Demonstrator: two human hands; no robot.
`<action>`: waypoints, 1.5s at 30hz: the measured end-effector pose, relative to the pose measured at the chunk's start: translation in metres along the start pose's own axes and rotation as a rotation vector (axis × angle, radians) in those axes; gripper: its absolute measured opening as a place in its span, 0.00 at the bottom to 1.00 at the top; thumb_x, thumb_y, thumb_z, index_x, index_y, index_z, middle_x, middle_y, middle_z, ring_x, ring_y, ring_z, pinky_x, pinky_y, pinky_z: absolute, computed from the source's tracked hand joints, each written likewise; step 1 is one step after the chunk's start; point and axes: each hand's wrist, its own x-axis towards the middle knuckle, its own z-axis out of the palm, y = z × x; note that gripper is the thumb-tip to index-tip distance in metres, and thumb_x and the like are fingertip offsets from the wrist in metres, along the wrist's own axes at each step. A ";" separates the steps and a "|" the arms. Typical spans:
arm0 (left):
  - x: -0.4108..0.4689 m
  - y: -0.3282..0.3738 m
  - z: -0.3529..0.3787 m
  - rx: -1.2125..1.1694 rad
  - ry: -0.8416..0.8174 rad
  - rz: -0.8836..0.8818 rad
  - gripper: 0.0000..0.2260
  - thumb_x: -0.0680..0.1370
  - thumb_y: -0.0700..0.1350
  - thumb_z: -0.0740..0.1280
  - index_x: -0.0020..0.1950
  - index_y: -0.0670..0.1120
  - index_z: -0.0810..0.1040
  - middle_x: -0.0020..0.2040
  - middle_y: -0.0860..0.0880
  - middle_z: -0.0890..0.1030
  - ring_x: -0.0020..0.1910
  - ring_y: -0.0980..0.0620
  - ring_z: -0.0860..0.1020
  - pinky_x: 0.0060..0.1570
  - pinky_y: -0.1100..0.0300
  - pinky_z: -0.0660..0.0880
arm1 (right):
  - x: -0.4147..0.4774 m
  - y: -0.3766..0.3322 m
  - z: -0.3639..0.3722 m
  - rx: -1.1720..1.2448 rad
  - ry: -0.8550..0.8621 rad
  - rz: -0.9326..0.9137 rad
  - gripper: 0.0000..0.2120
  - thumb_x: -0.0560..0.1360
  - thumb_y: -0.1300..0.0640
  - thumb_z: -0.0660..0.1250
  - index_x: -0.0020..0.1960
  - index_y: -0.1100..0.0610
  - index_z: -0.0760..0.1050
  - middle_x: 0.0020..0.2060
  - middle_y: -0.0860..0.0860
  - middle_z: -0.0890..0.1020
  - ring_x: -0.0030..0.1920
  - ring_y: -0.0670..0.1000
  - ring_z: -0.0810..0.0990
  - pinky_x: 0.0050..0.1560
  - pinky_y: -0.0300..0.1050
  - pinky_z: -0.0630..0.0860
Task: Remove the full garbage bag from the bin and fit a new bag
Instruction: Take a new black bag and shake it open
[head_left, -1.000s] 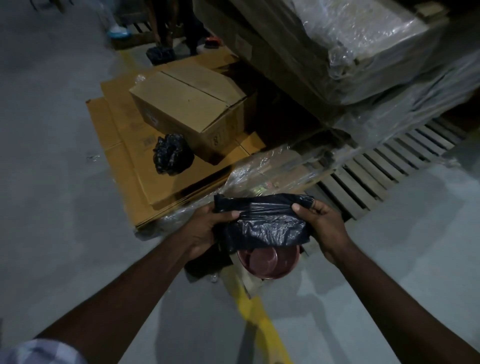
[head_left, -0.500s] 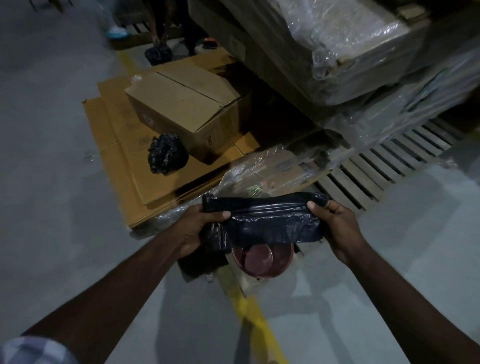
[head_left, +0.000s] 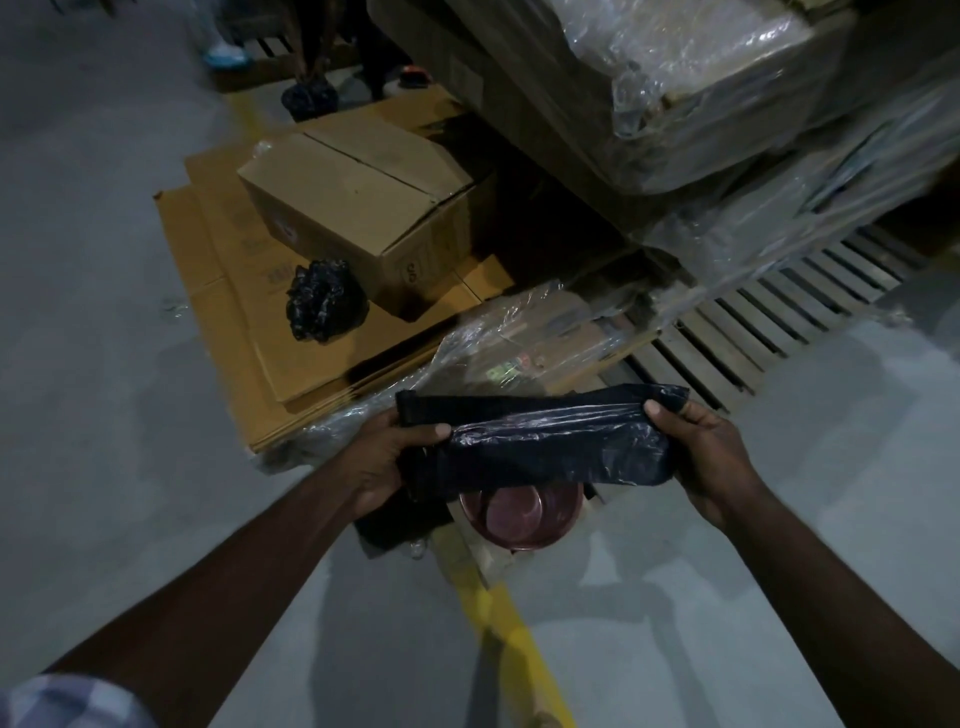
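Observation:
I hold a folded new black garbage bag (head_left: 540, 441) stretched flat between both hands. My left hand (head_left: 384, 462) pinches its left end and my right hand (head_left: 711, 457) pinches its right end. Directly below the bag stands a small reddish-brown round bin (head_left: 524, 519), its open top partly hidden by the bag. A full, tied black garbage bag (head_left: 322, 301) rests on flattened cardboard to the upper left.
A closed cardboard box (head_left: 363, 213) sits on flattened cardboard sheets (head_left: 228, 322). Shrink-wrapped stacked goods (head_left: 701, 88) stand on a wooden pallet (head_left: 769, 317) at right. A yellow floor line (head_left: 514, 634) runs under the bin. A person's legs (head_left: 311, 47) and another black bag (head_left: 309, 98) are far back.
My hands have moved apart, pulling the folded bag out wider and flatter above the bin. The view has shifted slightly.

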 end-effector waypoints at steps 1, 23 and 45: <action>0.001 0.000 -0.001 0.003 0.014 -0.007 0.24 0.74 0.35 0.75 0.70 0.42 0.79 0.65 0.39 0.84 0.63 0.37 0.84 0.63 0.38 0.80 | 0.000 0.000 -0.003 0.003 0.006 0.004 0.10 0.78 0.62 0.71 0.59 0.60 0.84 0.55 0.60 0.87 0.51 0.55 0.87 0.53 0.52 0.83; 0.022 -0.021 -0.008 0.036 -0.007 -0.046 0.23 0.75 0.37 0.76 0.71 0.42 0.79 0.65 0.39 0.84 0.64 0.38 0.83 0.62 0.40 0.81 | 0.005 -0.021 -0.065 0.009 0.208 -0.015 0.20 0.79 0.60 0.71 0.68 0.69 0.76 0.64 0.67 0.81 0.60 0.64 0.82 0.65 0.63 0.79; 0.029 -0.022 -0.014 0.084 0.055 -0.058 0.23 0.77 0.37 0.75 0.71 0.43 0.78 0.65 0.38 0.84 0.65 0.36 0.83 0.67 0.37 0.78 | 0.009 -0.037 -0.107 0.000 0.343 -0.052 0.16 0.81 0.60 0.69 0.67 0.65 0.76 0.68 0.68 0.78 0.67 0.68 0.79 0.70 0.67 0.73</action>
